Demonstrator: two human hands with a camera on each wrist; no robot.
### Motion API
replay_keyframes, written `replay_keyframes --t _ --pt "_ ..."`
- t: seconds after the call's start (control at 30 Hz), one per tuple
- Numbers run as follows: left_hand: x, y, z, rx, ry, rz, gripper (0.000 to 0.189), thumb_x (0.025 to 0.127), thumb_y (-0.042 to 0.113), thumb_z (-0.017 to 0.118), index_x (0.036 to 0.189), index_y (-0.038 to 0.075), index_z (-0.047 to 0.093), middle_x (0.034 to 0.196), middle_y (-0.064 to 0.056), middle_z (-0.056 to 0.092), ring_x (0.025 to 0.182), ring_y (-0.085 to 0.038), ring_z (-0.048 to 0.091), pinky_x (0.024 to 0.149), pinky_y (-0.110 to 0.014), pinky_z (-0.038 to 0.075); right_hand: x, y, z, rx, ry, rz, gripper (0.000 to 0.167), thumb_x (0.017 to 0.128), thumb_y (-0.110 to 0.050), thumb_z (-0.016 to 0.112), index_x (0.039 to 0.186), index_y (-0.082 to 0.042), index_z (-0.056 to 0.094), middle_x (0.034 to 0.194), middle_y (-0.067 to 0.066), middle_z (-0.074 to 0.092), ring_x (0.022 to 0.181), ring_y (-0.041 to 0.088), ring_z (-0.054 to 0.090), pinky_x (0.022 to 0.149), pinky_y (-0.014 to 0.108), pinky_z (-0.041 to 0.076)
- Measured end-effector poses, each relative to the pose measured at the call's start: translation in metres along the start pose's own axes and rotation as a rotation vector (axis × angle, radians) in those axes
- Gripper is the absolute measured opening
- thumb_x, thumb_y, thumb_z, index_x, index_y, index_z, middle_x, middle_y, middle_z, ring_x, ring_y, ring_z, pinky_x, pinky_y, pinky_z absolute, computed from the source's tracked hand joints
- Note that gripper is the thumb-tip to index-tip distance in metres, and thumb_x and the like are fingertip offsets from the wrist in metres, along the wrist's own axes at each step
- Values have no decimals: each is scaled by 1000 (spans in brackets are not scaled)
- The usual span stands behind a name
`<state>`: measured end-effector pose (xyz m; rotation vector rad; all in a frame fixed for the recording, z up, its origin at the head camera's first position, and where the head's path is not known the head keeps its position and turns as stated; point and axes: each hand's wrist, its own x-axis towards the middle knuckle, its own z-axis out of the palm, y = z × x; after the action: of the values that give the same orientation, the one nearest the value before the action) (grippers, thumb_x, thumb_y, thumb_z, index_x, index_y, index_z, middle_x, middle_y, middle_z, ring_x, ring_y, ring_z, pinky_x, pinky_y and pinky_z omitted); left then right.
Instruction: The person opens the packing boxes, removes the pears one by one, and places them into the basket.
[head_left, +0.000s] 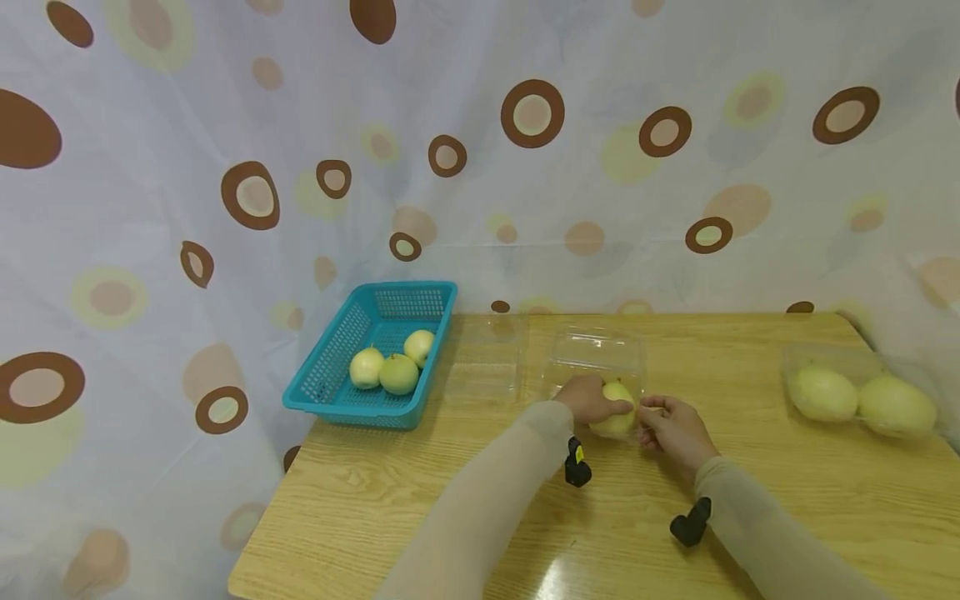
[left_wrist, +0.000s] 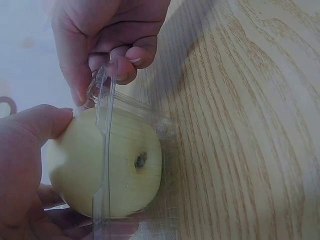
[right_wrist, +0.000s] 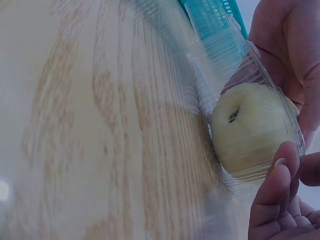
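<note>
A pale yellow-green apple [head_left: 617, 423] [left_wrist: 132, 185] [right_wrist: 252, 132] sits inside an open clear plastic clamshell box [head_left: 596, 343] near the middle of the table. My left hand [head_left: 588, 400] [left_wrist: 22, 150] grips the apple, with the thumb on its near side and the other fingers partly hidden behind it. On the box's right side, my right hand [head_left: 675, 433] [right_wrist: 277, 200] pinches the thin plastic rim between thumb and fingers. The apple's dark blossom end faces the viewer in both wrist views.
A blue plastic basket [head_left: 352, 410] with three apples [head_left: 399, 375] stands at the table's back left. Between it and my hands lies another clear plastic box [head_left: 483, 367]. On the right is a clear box with two large yellow-green fruits [head_left: 896, 406]. A spotted curtain [head_left: 480, 208] hangs behind the table [head_left: 360, 500].
</note>
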<state>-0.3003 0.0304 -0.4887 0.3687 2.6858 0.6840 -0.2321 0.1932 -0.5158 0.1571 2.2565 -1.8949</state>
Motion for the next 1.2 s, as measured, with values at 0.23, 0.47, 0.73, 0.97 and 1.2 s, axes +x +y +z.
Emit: replay_keyframes --t 0.23,0.47,0.73,0.97,1.2 --pt "-7 3 -2 5 9 4 47 85 57 65 101 12 61 74 3 56 56 -12 51 49 -27 43 1 1 0 -16 1 -4 49 102 -25 49 137 7 37 93 11 59 73 16 61 66 31 55" --pt "-11 0 -2 -41 27 48 48 86 54 65 107 11 62 75 4 57 58 -11 54 52 -28 48 1 4 0 -24 14 -5 50 101 -26 49 137 7 38 91 10 59 72 16 62 65 31 55" --pt "-3 -8 0 -94 46 60 61 83 54 69 126 12 59 89 7 59 68 -10 55 56 -26 47 3 8 1 -10 15 -1 52 100 -28 51 137 7 37 92 10 60 72 16 62 65 31 56" --pt "-4 -8 -10 -100 64 110 66 82 56 69 133 17 56 106 6 63 76 -7 55 62 -25 47 1 7 0 -5 25 -17 50 101 -26 51 136 7 39 92 10 61 73 16 63 66 32 56" --pt "-20 -3 -31 -128 81 146 67 83 54 69 132 11 54 111 1 63 80 -8 58 64 -24 49 0 6 0 6 19 -20 49 101 -25 50 136 7 38 94 15 61 72 16 63 66 31 56"
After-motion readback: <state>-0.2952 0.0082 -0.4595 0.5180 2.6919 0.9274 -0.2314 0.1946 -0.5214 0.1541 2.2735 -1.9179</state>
